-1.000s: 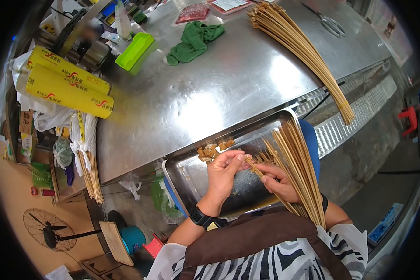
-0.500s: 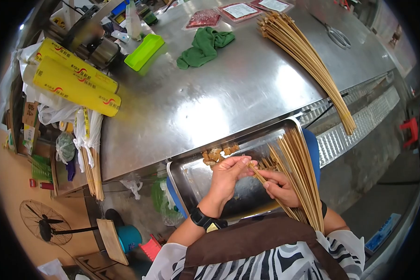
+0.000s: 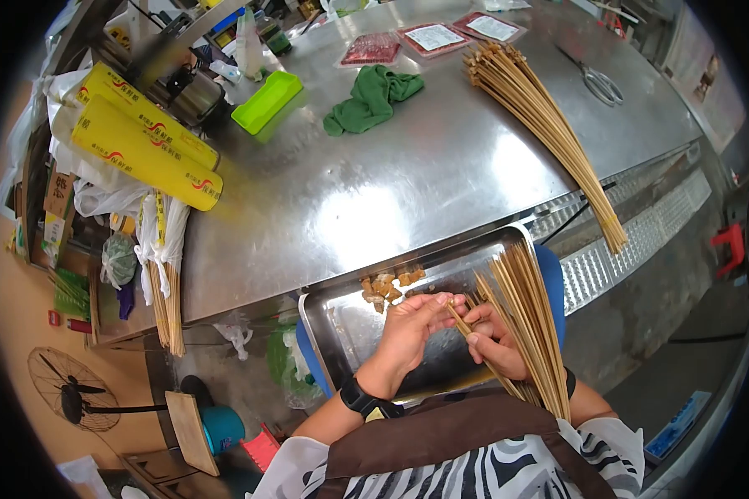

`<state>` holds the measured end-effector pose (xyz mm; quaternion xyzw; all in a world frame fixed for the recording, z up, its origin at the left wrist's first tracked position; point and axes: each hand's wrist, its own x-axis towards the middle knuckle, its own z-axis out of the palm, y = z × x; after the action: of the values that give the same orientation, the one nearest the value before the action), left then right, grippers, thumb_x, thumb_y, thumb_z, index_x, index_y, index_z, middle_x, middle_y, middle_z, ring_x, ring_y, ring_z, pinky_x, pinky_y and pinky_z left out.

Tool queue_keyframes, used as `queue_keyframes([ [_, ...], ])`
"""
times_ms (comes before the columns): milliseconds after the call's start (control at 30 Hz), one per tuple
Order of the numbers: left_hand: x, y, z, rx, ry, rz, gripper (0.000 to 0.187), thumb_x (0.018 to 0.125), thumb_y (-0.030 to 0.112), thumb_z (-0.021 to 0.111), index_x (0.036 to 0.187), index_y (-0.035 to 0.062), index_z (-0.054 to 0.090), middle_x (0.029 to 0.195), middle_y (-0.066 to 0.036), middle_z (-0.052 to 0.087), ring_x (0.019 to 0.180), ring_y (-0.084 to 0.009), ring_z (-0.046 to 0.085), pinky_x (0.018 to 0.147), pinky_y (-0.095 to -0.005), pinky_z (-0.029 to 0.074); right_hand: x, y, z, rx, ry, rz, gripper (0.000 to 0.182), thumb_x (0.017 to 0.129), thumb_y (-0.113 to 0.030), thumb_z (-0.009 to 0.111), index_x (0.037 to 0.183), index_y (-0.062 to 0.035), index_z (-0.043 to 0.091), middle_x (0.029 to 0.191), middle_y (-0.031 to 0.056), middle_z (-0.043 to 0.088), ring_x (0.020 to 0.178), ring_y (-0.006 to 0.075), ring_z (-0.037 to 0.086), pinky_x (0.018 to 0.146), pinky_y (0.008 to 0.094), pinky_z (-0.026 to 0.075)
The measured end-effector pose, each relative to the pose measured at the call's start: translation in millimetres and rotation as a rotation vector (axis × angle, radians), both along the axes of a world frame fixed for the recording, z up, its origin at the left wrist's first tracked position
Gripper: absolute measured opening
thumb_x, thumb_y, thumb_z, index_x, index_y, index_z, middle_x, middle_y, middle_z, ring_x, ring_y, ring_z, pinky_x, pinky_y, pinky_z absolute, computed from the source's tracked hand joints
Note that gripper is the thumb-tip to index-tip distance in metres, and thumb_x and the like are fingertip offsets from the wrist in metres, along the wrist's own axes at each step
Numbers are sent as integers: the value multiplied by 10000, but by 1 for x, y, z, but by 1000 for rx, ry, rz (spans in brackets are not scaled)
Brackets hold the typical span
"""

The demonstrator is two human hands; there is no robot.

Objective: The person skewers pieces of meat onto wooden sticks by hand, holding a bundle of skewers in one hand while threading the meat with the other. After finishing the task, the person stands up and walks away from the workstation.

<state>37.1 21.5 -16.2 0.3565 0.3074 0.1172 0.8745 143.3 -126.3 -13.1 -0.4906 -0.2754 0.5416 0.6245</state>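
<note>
My right hand is closed around a thin wooden skewer held over the metal tray. At the skewer's upper end, the fingertips of my left hand are pinched together; what sits between them is too small and covered to make out. Beside my right hand, a thick bundle of wooden skewers leans across the tray's right side toward my apron. Brownish food chunks lie in the tray's far part, just beyond my left hand.
On the steel table are a second skewer bundle overhanging the edge, scissors, a green cloth, a lime-green tray and packed red meat. Yellow cling-film rolls are stacked at left.
The view has shifted slightly. My right fingers have curled further around the skewer, and both hands sit slightly lower in view. My left fingertips remain pinched at its upper end.
</note>
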Motion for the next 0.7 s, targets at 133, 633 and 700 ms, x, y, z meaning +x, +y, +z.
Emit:
queue_keyframes([
  [133,1,-6,6,42,-4,-1,171,886,134,538,948,-2,622,1001,-132,639,869,-172,614,735,-279,482,-1,-1,4,-9,-22,-32,143,870,-13,471,999,-38,414,645,10,491,588,75,466,549,199,356],
  [633,-2,-22,6,231,97,-15,95,819,71,623,774,-9,647,954,-67,612,619,-51,458,561,-183,386,0,-5,4,-37,-77,-17,86,864,-26,494,903,-43,420,692,18,496,620,74,486,567,196,378],
  [700,-1,-21,-2,317,93,0,89,819,61,619,769,-7,648,930,-47,598,629,-52,457,563,-185,383,-1,-5,-3,-28,-226,-57,156,826,-25,540,968,-19,478,798,45,530,745,120,531,686,247,428],
])
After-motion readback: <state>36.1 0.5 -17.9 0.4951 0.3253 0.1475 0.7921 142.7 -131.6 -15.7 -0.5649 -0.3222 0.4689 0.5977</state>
